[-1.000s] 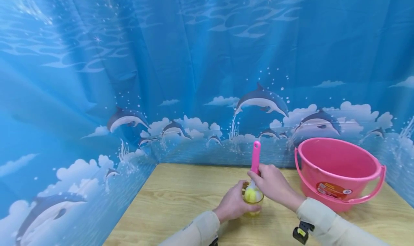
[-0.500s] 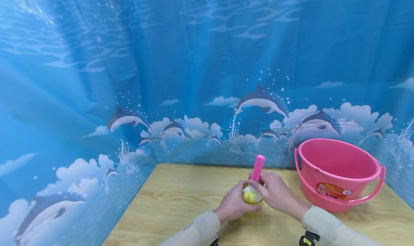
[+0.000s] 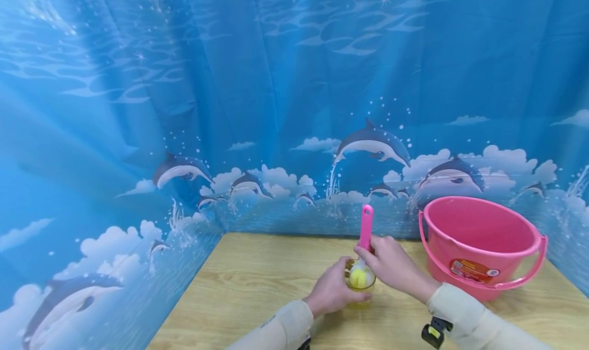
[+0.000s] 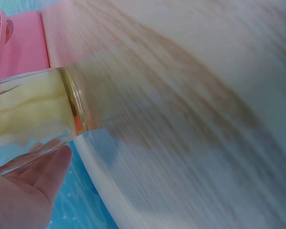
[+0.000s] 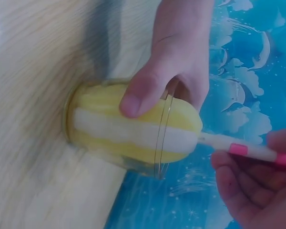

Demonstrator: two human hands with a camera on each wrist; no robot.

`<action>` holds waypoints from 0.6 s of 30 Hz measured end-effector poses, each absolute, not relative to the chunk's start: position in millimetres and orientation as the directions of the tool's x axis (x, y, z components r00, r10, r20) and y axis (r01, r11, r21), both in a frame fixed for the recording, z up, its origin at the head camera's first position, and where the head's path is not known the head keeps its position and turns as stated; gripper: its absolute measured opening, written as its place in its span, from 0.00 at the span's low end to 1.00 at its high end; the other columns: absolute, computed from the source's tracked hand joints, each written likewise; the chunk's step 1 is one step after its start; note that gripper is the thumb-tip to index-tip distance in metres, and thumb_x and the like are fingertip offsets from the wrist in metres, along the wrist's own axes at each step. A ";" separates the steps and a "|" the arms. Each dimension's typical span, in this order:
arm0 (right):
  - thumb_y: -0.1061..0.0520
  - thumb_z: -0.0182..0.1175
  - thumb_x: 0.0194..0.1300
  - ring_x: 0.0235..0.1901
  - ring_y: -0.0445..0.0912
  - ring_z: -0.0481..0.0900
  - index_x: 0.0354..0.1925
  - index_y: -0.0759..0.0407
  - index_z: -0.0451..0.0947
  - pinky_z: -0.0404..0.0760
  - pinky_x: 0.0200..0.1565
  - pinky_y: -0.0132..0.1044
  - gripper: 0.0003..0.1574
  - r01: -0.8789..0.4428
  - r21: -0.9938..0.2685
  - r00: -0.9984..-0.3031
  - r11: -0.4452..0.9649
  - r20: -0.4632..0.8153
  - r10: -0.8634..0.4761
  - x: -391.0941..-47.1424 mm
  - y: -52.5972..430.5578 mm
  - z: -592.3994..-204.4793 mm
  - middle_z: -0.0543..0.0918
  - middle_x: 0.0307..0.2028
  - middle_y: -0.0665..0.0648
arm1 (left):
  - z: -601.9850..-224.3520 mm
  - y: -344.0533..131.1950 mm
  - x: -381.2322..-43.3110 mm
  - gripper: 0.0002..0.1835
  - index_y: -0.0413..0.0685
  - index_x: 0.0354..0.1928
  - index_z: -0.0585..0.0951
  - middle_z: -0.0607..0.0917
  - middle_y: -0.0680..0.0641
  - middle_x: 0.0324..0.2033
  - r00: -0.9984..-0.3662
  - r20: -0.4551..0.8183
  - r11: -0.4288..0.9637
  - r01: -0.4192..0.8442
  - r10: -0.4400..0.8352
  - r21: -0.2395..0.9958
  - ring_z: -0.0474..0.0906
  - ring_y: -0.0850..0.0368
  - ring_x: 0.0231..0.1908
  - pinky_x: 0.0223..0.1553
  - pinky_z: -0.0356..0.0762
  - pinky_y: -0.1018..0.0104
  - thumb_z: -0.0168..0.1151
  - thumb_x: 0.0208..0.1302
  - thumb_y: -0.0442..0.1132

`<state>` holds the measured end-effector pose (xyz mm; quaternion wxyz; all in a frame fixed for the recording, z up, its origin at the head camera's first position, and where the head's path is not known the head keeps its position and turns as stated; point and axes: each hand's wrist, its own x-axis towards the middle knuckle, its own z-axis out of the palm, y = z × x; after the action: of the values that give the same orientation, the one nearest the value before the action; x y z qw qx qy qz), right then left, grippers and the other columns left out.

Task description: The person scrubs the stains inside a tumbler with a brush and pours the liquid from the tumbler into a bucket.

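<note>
A clear, amber-tinted glass cup (image 3: 361,287) is gripped by my left hand (image 3: 332,288), its thumb and fingers wrapped around the sides. In the right wrist view that thumb presses the outside of the glass. Inside the cup sits the yellow-and-white sponge head (image 5: 133,134) of a cup brush, filling most of it and bulging past the rim. My right hand (image 3: 391,265) holds the brush by its pink-and-white handle (image 3: 366,228), which points up and away. Several right fingers are curled under the handle in the right wrist view. The cup's base (image 4: 75,102) shows close over the tabletop.
A large pink bucket (image 3: 483,268) with a pink carrying handle stands on the wood-grain table (image 3: 257,288) to the right of my right hand. A blue dolphin-print curtain (image 3: 276,109) hangs along the back and left of the table.
The brush went down deeper into the cup with my right hand, then came back up most of the way. My left hand and the cup stay nearly in place.
</note>
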<state>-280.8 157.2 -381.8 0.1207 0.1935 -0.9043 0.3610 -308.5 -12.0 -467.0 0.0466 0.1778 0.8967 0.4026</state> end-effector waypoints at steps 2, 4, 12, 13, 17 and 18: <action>0.54 0.58 0.73 0.15 0.39 0.68 0.36 0.57 0.80 0.70 0.17 0.30 0.09 -0.381 -0.644 -0.922 0.663 0.316 -0.222 -281.6 154.9 -380.0 0.75 0.18 0.49 | -467.3 -12.3 -308.7 0.47 0.55 0.66 0.71 0.82 0.58 0.50 -0.929 0.075 0.606 0.296 0.362 0.738 0.78 0.64 0.46 0.49 0.79 0.62 0.82 0.44 0.57; 0.54 0.59 0.73 0.16 0.41 0.71 0.36 0.58 0.80 0.71 0.18 0.31 0.10 -0.341 -0.678 -0.938 0.651 0.289 -0.191 -282.1 153.4 -379.1 0.77 0.19 0.51 | -468.1 -12.5 -308.9 0.46 0.55 0.66 0.71 0.82 0.59 0.47 -0.925 0.091 0.602 0.312 0.368 0.735 0.77 0.66 0.44 0.48 0.78 0.63 0.82 0.44 0.57; 0.52 0.59 0.73 0.17 0.38 0.71 0.39 0.57 0.82 0.72 0.20 0.30 0.10 -0.427 -0.660 -0.900 0.618 0.377 -0.219 -281.1 157.2 -388.1 0.81 0.22 0.50 | -470.2 -12.4 -310.7 0.46 0.56 0.66 0.71 0.81 0.61 0.45 -0.922 0.099 0.586 0.318 0.375 0.745 0.77 0.68 0.40 0.46 0.78 0.65 0.81 0.44 0.57; 0.51 0.59 0.73 0.19 0.37 0.71 0.39 0.56 0.82 0.72 0.21 0.30 0.10 -0.459 -0.640 -0.883 0.616 0.404 -0.239 -280.8 158.3 -390.5 0.82 0.23 0.49 | -470.4 -12.2 -310.9 0.46 0.56 0.66 0.71 0.81 0.61 0.45 -0.923 0.094 0.585 0.314 0.374 0.748 0.77 0.68 0.40 0.46 0.78 0.65 0.81 0.44 0.57; 0.51 0.59 0.74 0.24 0.33 0.73 0.40 0.51 0.82 0.75 0.28 0.30 0.08 -0.585 -0.545 -0.803 0.600 0.492 -0.336 -279.3 162.1 -397.7 0.84 0.29 0.45 | -470.8 -11.8 -310.4 0.47 0.58 0.67 0.70 0.82 0.60 0.49 -0.927 0.088 0.592 0.303 0.364 0.747 0.78 0.67 0.44 0.50 0.79 0.63 0.81 0.44 0.57; 0.51 0.59 0.74 0.25 0.32 0.73 0.40 0.50 0.82 0.76 0.29 0.29 0.07 -0.609 -0.523 -0.785 0.596 0.506 -0.358 -278.9 162.7 -398.5 0.85 0.30 0.45 | -471.1 -11.7 -310.3 0.47 0.59 0.67 0.70 0.82 0.60 0.50 -0.928 0.090 0.593 0.303 0.361 0.746 0.78 0.67 0.45 0.52 0.79 0.61 0.82 0.43 0.57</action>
<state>-278.9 162.7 -398.5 0.1770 0.2760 -0.8756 0.3547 -310.3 -11.7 -471.1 0.0355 0.1861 0.8918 0.4109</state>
